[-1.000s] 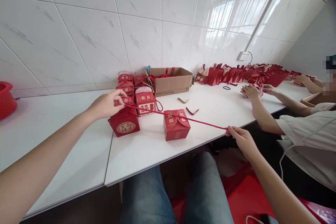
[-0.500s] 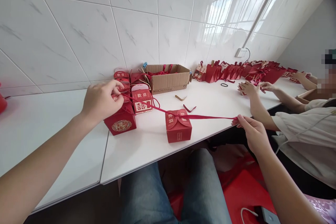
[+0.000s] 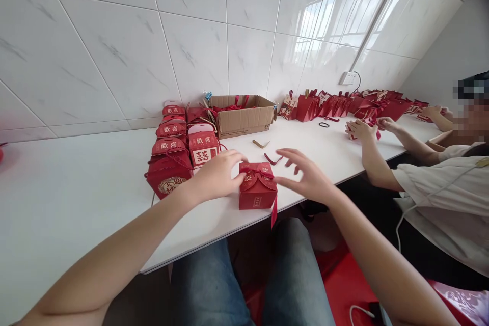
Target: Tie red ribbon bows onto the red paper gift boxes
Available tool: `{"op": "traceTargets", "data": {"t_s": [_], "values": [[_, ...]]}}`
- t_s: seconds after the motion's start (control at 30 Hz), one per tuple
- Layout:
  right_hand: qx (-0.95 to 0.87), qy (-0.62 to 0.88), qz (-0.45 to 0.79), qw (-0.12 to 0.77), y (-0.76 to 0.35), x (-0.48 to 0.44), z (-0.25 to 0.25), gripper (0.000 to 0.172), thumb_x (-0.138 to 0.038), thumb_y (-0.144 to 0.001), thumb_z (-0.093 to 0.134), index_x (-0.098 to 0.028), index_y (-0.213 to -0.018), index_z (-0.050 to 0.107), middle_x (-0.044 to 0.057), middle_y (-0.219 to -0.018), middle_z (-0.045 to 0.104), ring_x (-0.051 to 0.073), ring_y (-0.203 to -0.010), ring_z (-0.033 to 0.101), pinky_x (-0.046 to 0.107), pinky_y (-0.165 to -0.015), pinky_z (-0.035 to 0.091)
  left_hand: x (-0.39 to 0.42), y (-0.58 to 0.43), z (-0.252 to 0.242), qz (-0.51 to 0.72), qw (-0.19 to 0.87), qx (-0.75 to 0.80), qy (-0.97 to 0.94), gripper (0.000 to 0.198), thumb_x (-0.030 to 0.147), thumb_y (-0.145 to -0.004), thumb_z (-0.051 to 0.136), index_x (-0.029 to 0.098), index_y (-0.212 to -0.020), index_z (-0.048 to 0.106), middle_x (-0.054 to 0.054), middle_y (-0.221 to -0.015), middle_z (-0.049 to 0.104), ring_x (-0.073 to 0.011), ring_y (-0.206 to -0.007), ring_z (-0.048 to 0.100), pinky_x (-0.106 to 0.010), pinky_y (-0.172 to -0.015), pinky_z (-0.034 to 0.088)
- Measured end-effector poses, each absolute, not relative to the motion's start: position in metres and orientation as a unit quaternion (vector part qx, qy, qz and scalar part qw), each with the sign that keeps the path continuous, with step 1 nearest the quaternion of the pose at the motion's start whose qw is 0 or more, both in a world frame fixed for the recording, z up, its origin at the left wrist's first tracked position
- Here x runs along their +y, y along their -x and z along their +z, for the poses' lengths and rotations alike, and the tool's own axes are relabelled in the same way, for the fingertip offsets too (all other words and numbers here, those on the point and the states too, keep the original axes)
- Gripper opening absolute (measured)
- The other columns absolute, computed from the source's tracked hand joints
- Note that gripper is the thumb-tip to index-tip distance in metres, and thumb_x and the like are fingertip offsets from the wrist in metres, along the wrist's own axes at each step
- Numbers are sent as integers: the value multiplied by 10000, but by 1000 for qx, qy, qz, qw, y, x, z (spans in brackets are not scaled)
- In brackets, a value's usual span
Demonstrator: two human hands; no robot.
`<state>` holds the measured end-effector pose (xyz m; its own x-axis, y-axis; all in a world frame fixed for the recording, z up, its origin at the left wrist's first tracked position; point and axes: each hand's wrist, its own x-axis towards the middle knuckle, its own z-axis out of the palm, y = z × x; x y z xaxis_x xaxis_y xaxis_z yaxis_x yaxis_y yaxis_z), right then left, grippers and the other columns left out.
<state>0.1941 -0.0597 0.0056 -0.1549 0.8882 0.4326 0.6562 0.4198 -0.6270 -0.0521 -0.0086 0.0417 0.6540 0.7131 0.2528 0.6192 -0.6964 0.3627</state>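
Observation:
A small red gift box (image 3: 257,196) with gold lettering stands near the table's front edge, its curved top flaps folded together. Dark red ribbon (image 3: 274,211) crosses its top, and one tail dangles down the right side past the table edge. At the box's left side is my left hand (image 3: 219,175), fingers apart, thumb close to the upper corner. My right hand (image 3: 305,175) hovers at the right side, fingers spread and curved, thumb near the top edge. Neither hand grips anything; whether the thumbs touch the box I cannot tell.
Several red boxes (image 3: 170,160) stand in rows on the left. Behind is a cardboard box (image 3: 244,121) holding red ribbons, with a curved tan strip (image 3: 261,143) before it. Red bags (image 3: 307,107) line the wall. A co-worker's hands (image 3: 361,130) handle another box at right.
Both hands have let go of the stretched ribbon and moved inward to either side of the box. The ribbon now lies slack, with one end hanging at the right.

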Motion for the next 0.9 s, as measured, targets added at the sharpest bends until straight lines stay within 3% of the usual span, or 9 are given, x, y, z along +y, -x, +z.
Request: {"op": "traceTargets", "data": {"t_s": [0.07, 0.17, 0.27, 0.4, 0.57, 0.63, 0.7, 0.8, 0.9], "values": [[-787, 498, 165, 326, -176, -47, 2, 671, -506, -744, 660, -233, -1329, 478, 137, -1342, 487, 168, -785, 612, 369, -743, 523, -3, 40, 37, 154, 139, 374, -904, 317, 302, -796, 484, 190, -1067, 604, -82, -1144, 622, -263, -1053, 572, -364, -892, 453], [-808, 488, 167, 286, -167, -31, -4, 646, -458, -744, 670, -177, -1302, 506, 133, -1225, 572, 185, -821, 611, 392, -817, 499, 3, 33, 37, 107, 140, 376, -910, 309, 315, -787, 484, 180, -1032, 618, -93, -1092, 623, -268, -990, 593, -358, -805, 473], [-802, 489, 168, 300, -167, -25, -7, 595, -407, -745, 680, -165, -1267, 528, 118, -1167, 600, 210, -902, 605, 385, -821, 491, 7, 32, 39, 75, 145, 369, -915, 302, 320, -781, 490, 186, -1019, 618, -90, -1056, 613, -264, -958, 593, -354, -782, 470], [-807, 466, 186, 312, -167, -31, -9, 566, -464, -716, 709, -206, -1203, 576, 103, -1153, 611, 226, -968, 596, 379, -835, 493, 10, 30, 38, 60, 157, 360, -918, 238, 300, -774, 497, 186, -954, 603, -90, -1044, 583, -253, -975, 571, -339, -799, 457], [-751, 532, 184, 344, -174, -41, -14, 556, -508, -787, 618, -246, -1265, 509, 129, -1344, 473, 167, -806, 615, 378, -762, 522, 14, 29, 34, 51, 163, 383, -908, 235, 421, -799, 484, 198, -846, 539, -76, -1000, 542, -238, -893, 570, -343, -745, 449], [-716, 570, 213, 343, -179, -42, -19, 526, -521, -793, 601, -223, -1219, 524, 119, -1225, 564, 166, -778, 614, 358, -716, 520, 16, 31, 35, 34, 166, 386, -907, 259, 455, -804, 475, 201, -823, 525, -70, -979, 539, -224, -821, 573, -336, -694, 441], [-691, 591, 265, 320, -183, -41, -23, 440, -556, -785, 589, -186, -1023, 602, 81, -983, 651, 173, -753, 605, 325, -664, 495, 18, 32, 36, 18, 175, 384, -906, 275, 468, -818, 448, 203, -797, 516, -66, -960, 542, -202, -740, 568, -324, -638, 423], [-670, 576, 367, 290, -185, -36, -26, 437, -606, -786, 546, -174, -738, 593, 11, -690, 597, 145, -633, 532, 276, -574, 412, 23, 33, 36, 2, 204, 371, -906, 330, 476, -864, 354, 203, -768, 512, -58, -948, 548, -167, -646, 548, -311, -588, 398], [-634, 533, 469, 307, -183, -34, -24, 441, -594, -798, 538, -171, -671, 552, -19, -633, 526, 106, -577, 442, 250, -542, 334, 27, 34, 34, 7, 229, 348, -909, 376, 484, -888, 305, 203, -771, 525, -52, -950, 557, -161, -658, 550, -303, -607, 400]]}}
